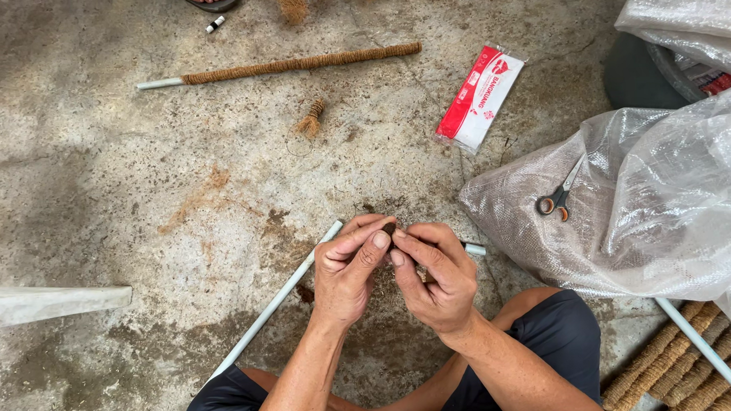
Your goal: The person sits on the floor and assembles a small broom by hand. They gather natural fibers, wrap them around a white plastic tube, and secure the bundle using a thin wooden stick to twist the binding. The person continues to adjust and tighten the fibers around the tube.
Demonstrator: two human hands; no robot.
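Concrete floor (pixel 118 183): both hands, left hand (pixel 345 272) and right hand (pixel 434 276), fingers pinching one small dark fibre tuft (pixel 389 227); one scissors (pixel 556 195), one rope-wrapped pipe (pixel 294 65)

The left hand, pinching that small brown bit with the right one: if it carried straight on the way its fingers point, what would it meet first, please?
The left hand points up and to the right, and its fingertips already touch those of the right hand at the small brown bit. Past that, probably the woven plastic sack; depth is unclear.
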